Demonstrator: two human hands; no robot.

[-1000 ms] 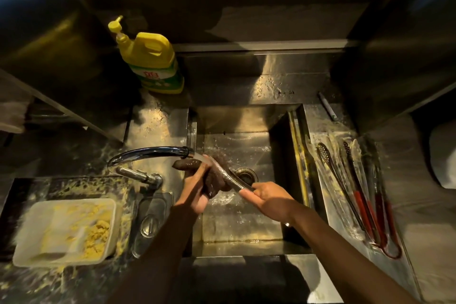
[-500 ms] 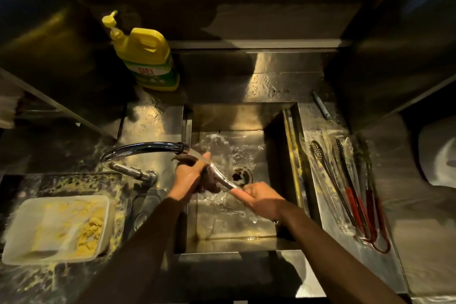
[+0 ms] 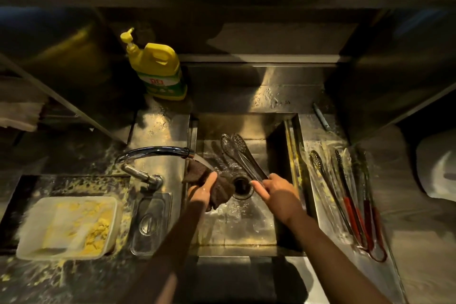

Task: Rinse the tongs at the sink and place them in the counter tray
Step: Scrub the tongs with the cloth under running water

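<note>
Left hand (image 3: 201, 192) clutching dark cloth (image 3: 222, 189), right hand (image 3: 278, 191) gripping tongs (image 3: 240, 153), their handle end hidden in fist

Yellow detergent bottle (image 3: 158, 71) with a green-and-white label bearing red characters; dark brown cloth (image 3: 217, 185); silver-grey tongs (image 3: 243, 155) with dot-perforated heads; tray tongs (image 3: 352, 210) with red handles; white container (image 3: 66, 224) flecked with yellow crumbs; chrome faucet (image 3: 153, 150); dark counter (image 3: 93, 180) spattered yellow.
</note>
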